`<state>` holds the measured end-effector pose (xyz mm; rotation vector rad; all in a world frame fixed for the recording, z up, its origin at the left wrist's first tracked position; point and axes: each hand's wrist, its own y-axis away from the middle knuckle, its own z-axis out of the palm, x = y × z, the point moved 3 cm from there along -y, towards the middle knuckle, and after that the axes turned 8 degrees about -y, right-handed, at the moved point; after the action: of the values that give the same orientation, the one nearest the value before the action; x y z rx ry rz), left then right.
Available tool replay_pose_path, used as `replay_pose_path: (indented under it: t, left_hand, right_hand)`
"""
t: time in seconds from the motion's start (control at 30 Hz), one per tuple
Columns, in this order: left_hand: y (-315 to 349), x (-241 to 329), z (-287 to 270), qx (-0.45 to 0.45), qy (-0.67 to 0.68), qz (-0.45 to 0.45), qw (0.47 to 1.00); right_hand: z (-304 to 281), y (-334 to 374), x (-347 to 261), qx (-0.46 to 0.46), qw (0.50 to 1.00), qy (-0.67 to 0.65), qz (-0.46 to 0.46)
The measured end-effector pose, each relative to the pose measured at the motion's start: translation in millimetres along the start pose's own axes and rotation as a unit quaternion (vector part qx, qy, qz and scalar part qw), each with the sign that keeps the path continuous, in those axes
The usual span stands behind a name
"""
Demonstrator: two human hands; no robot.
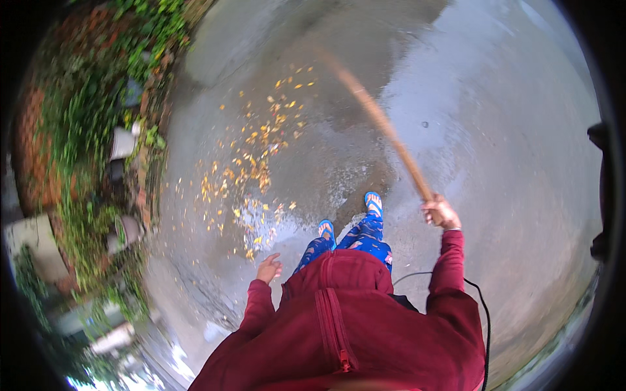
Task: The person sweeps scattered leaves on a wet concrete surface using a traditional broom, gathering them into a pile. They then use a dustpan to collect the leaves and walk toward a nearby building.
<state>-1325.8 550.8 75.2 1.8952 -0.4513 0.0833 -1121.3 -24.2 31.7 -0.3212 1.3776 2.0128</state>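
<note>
My right hand point(441, 212) is closed around the near end of a long brown stick point(385, 127). The stick slants forward and to the left over the wet ground, and its far end is smeared by motion, so I cannot tell whether bristles are there. My left hand point(268, 268) hangs at my left side with nothing in it, its fingers partly stretched and apart. Beyond it, scattered yellow leaves point(251, 163) lie on the wet concrete, left of the stick.
Wet grey concrete point(521, 215) spreads around my feet in blue sandals point(373, 202). Along the left runs a bed of green plants point(81, 130) with a brick edge, a white pot point(122, 143) and another pale pot point(126, 233). A black cable point(486, 313) hangs by my right arm.
</note>
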Motion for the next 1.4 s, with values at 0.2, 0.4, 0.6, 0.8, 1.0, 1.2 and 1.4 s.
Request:
replay_pose_path:
  t: [0.2,0.4,0.6,0.8,1.0,1.2,1.4]
  left_hand:
    - [54,-38,20,0.045,0.061,-0.002,0.997]
    - [134,-184,56,0.095,-0.067,-0.014,0.993]
    - [152,-272,121,0.049,-0.306,-0.024,0.950]
    - [127,-137,80,0.029,-0.169,0.067,0.983]
    - [28,53,48,-0.077,0.257,-0.004,0.963]
    - [-75,277,142,-0.362,0.240,0.028,0.901]
    - [-143,381,223,-0.278,0.372,0.070,0.883]
  right_hand:
    - [-57,-154,-64,0.063,0.994,-0.061,0.063]
    - [-11,-284,27,0.079,0.953,0.291,-0.009]
    - [127,-221,196,0.134,0.813,0.564,-0.060]
    - [254,-173,150,-0.245,0.928,0.232,0.161]
    - [238,-150,53,-0.237,0.886,-0.075,0.392]
    - [233,-55,39,-0.114,0.989,-0.002,0.090]
    - [274,-78,21,0.082,0.982,-0.067,0.159]
